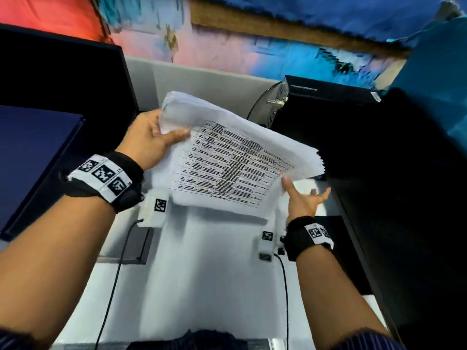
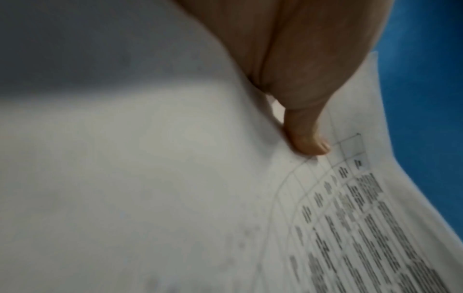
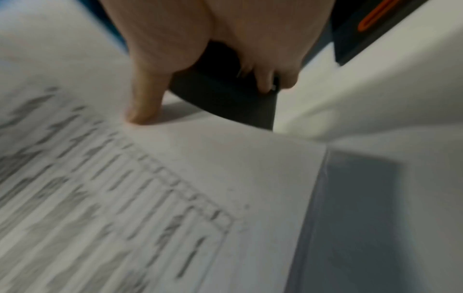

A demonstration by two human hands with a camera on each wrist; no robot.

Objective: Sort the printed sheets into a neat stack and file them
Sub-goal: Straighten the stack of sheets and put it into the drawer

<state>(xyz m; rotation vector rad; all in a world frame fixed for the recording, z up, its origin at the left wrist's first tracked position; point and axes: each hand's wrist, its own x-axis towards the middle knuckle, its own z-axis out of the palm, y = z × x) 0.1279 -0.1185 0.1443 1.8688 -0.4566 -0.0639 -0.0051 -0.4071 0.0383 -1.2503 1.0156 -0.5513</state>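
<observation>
A thick stack of printed sheets (image 1: 227,160) with a table on its top page hangs tilted above the white desk (image 1: 214,269); its right edge is fanned and uneven. My left hand (image 1: 161,132) grips the stack's left edge, and its thumb (image 2: 308,142) lies on the top sheet (image 2: 350,218) while the fingers sit behind the paper. At the near right corner, my right hand (image 1: 303,198) is palm up with its fingers spread. Only its thumb (image 3: 142,111) touches the top sheet (image 3: 125,198).
A dark monitor (image 1: 63,79) and a dark blue folder (image 1: 32,152) stand at the left. A black box-shaped machine (image 1: 328,97) and a black surface (image 1: 404,198) fill the right. Two cables (image 1: 113,274) run along the desk from the wrist cameras.
</observation>
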